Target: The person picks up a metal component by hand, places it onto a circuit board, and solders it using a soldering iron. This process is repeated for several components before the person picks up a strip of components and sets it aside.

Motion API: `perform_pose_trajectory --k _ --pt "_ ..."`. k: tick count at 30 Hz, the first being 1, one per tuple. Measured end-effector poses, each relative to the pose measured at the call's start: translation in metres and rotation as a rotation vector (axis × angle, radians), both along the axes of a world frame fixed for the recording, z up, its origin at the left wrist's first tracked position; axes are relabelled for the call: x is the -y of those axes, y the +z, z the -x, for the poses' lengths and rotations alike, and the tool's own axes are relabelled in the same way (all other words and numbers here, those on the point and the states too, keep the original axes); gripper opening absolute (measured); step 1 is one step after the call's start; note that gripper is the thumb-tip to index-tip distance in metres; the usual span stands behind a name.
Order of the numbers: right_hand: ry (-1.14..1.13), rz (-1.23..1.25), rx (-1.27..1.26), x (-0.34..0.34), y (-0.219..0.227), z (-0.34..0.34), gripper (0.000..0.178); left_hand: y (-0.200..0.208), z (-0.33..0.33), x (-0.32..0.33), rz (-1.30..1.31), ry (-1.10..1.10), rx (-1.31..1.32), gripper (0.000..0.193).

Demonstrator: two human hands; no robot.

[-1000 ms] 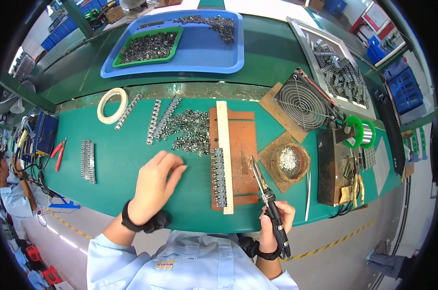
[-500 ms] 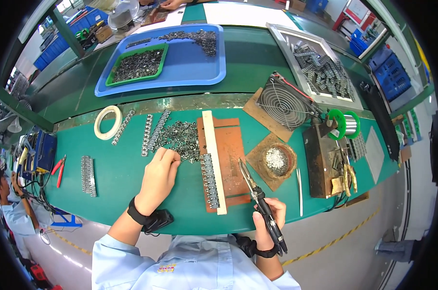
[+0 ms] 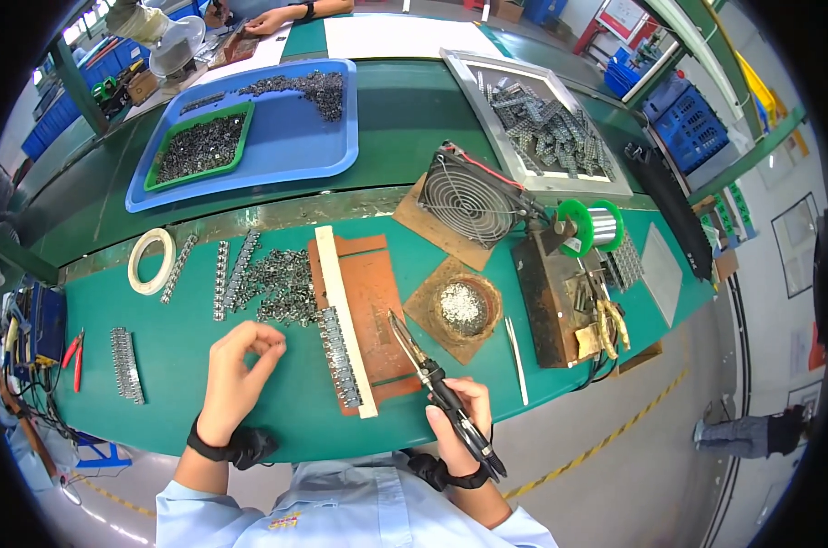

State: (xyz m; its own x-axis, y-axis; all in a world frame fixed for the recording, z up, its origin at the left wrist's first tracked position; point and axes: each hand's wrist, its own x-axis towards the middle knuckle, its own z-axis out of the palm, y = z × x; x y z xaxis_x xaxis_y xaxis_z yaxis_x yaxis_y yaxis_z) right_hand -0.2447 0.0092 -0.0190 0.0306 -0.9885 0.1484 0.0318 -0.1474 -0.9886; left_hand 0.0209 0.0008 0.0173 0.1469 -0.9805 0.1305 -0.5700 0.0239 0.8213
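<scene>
My left hand [image 3: 235, 373] hovers just on the near side of a loose heap of small metal parts [image 3: 282, 285]. Its thumb and forefinger are pinched together, and what may be between them is too small to make out. A black-handled soldering iron [image 3: 450, 402] is gripped in my right hand [image 3: 460, 425], its metal tip pointing up and left over a brown board [image 3: 368, 301]. Along the board's left part lies a pale wooden strip [image 3: 345, 320]. Beside that strip sits a row of small metal parts [image 3: 338, 356].
A round solder pot [image 3: 487, 310] and a fan [image 3: 469, 201] stand right of the board. Further right are a solder reel [image 3: 604, 226] and white tweezers [image 3: 517, 361]. Tape [image 3: 135, 265] and red-handled pliers [image 3: 78, 361] lie left. A blue tray [image 3: 295, 155] is behind.
The whole view has shifted, so the bench appears further left. My left hand has drawn back from the edge of the heap toward me. My right hand still holds the soldering iron.
</scene>
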Motion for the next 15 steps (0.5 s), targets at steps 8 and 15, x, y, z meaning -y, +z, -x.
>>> perform_pose_trajectory --k 8,15 --pt "0.032 0.006 0.004 0.000 -0.002 0.002 0.036 0.009 0.021 -0.047 -0.307 0.027 -0.632 0.009" --pt "0.013 0.009 -0.015 0.000 -0.002 -0.002 0.037 -0.007 0.038 -0.052 -0.354 0.062 -0.818 0.008"
